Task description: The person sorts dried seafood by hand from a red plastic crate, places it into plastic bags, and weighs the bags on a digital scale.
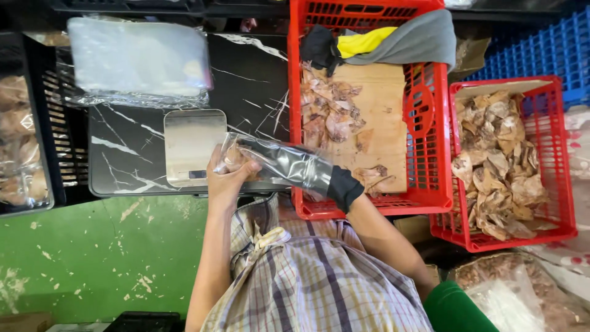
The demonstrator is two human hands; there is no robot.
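Above a black marbled table (pixel 129 154) with a steel scale (pixel 192 144), a clear plastic bag (pixel 279 165) is gripped at its end by the left hand (pixel 226 178); the gloved right hand (pixel 344 187) is pushed inside, its fingers hidden.

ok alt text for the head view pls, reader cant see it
Seen from above, a person's bare left hand holds a clear plastic bag while the black-gloved right hand reaches inside it, above a small scale. Two red crates nearby hold dried brown pieces.
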